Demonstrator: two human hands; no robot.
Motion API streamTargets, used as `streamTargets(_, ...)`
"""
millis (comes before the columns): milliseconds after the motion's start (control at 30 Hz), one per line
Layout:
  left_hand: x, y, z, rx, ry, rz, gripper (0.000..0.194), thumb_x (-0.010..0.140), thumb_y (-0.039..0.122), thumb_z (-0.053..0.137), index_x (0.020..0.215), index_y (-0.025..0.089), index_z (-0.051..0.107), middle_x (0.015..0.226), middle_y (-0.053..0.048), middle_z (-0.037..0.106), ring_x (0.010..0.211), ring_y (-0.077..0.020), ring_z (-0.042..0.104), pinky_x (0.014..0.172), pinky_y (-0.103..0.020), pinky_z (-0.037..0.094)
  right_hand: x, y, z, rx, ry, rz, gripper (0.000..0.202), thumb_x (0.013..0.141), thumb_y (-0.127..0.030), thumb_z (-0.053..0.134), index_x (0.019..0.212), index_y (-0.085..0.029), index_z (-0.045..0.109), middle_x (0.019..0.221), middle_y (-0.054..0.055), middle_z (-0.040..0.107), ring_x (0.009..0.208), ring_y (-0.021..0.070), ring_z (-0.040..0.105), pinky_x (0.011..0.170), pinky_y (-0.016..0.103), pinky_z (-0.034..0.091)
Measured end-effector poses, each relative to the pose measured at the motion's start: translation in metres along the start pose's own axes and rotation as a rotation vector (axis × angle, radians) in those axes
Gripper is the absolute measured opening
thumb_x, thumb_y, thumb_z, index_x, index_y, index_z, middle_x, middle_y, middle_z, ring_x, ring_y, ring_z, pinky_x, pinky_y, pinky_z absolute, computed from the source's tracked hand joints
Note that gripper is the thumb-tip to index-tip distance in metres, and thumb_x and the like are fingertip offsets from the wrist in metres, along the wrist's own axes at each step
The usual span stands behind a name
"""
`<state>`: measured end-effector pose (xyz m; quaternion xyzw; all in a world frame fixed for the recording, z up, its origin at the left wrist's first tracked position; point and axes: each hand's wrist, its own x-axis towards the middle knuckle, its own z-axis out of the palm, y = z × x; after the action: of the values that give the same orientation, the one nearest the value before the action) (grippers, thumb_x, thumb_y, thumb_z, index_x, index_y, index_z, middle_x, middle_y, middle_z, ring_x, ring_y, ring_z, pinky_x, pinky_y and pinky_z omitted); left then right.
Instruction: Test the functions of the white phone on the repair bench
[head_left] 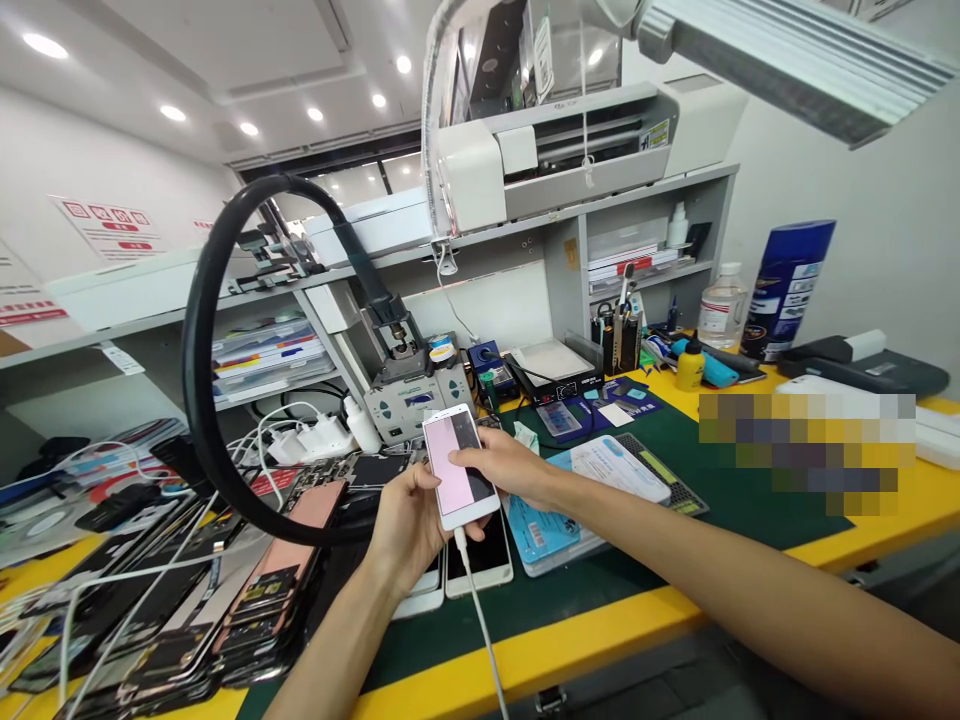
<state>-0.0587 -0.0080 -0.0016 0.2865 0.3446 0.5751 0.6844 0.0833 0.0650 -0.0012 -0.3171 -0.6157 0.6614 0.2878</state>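
A white phone (448, 478) is held up above the bench, its screen part pink and part dark. A white cable (478, 610) runs from its bottom edge down past the table's front edge. My left hand (407, 515) wraps round the phone's left side and underside, thumb at the edge. My right hand (510, 465) holds the phone from the right, with a fingertip on the screen. Below them, another phone with a dark screen (491, 565) lies on the green mat (585, 590). Flat blue and white packages (544, 530) lie right of the hands.
Stacked phone parts (259, 610) and tangled white cables cover the left side. A thick black hose (196, 380) loops up from a grey hot-air station (424, 405). A yellow bottle (688, 366), a clear bottle (721, 308) and a blue can (787, 290) stand back right.
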Motion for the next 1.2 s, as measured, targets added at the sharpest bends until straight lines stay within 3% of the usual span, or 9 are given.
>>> streamTargets(300, -0.001, 0.0, 0.0, 0.035, 0.03, 0.01, 0.059, 0.076, 0.011, 0.046, 0.135, 0.008, 0.043, 0.095, -0.014, 0.069, 0.075, -0.0282, 0.071, 0.058, -0.042, 0.062, 0.001, 0.004, -0.002, -0.058, -0.007, -0.05, 0.035, 0.082, -0.029, 0.069, 0.114, -0.018, 0.059, 0.101, 0.009, 0.073, 0.074, 0.02, 0.071, 0.052, 0.024, 0.055)
streamTargets(533, -0.002, 0.0, 0.0, 0.026, 0.019, -0.015, 0.059, 0.078, 0.012, 0.046, 0.137, 0.007, 0.042, 0.097, -0.015, 0.07, 0.078, -0.0287, 0.071, 0.058, -0.041, 0.062, 0.003, 0.003, -0.003, 0.141, -0.043, 0.049, 0.026, 0.087, -0.024, 0.054, 0.112, -0.017, 0.058, 0.078, 0.006, 0.07, 0.06, 0.021, 0.067, 0.043, 0.028, 0.053)
streamTargets(800, 0.0, -0.001, -0.005, 0.035, 0.014, -0.016, 0.056, 0.081, 0.013, 0.047, 0.137, 0.009, 0.041, 0.097, -0.015, 0.07, 0.077, -0.0279, 0.072, 0.055, -0.038, 0.062, 0.008, 0.007, -0.002, 0.218, -0.046, 0.042, 0.026, 0.091, -0.034, 0.052, 0.109, -0.016, 0.059, 0.079, 0.008, 0.07, 0.06, 0.0217, 0.067, 0.042, 0.03, 0.053)
streamTargets(1000, 0.002, -0.004, -0.001, 0.174, 0.079, 0.01, 0.043, 0.085, 0.016, 0.049, 0.127, 0.008, 0.046, 0.085, -0.014, 0.07, 0.064, -0.0283, 0.07, 0.041, -0.037, 0.058, 0.01, 0.009, -0.003, 0.225, -0.037, 0.04, 0.025, 0.091, -0.033, 0.051, 0.108, -0.016, 0.059, 0.08, 0.008, 0.07, 0.061, 0.0214, 0.067, 0.042, 0.029, 0.053)
streamTargets(1200, 0.003, -0.009, -0.001, 0.345, 0.115, 0.075, 0.033, 0.083, 0.018, 0.067, 0.112, 0.009, 0.053, 0.074, -0.009, 0.068, 0.053, -0.0227, 0.066, 0.041, -0.031, 0.056, 0.009, 0.007, -0.003, 0.245, -0.049, 0.047, 0.024, 0.092, -0.034, 0.05, 0.104, -0.016, 0.059, 0.071, 0.005, 0.066, 0.055, 0.0205, 0.064, 0.04, 0.03, 0.053)
